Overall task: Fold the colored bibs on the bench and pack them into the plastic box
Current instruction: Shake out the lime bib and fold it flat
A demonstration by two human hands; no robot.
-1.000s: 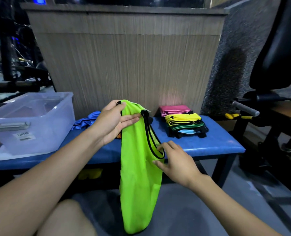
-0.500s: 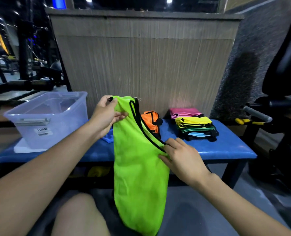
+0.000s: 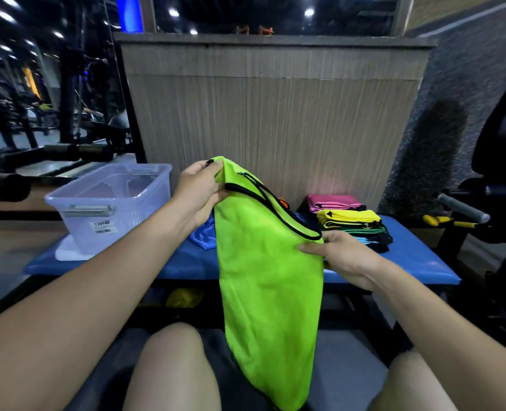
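Blue bench (image 3: 417, 259): plastic box (image 3: 109, 203) label "126940"; both hands hold green bib (image 3: 269, 280)

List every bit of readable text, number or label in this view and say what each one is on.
"126940": printed on the white sticker on the front wall of the clear plastic storage box.
A darker line below that number on the same sticker: too small and blurred to read.
No readable text on the lime-green bib or the stack of folded coloured bibs.

left hand (image 3: 199, 189): raised, fingers pinching lime green bib (image 3: 271, 280) at its top
right hand (image 3: 345, 256): lower, gripping bib's right edge
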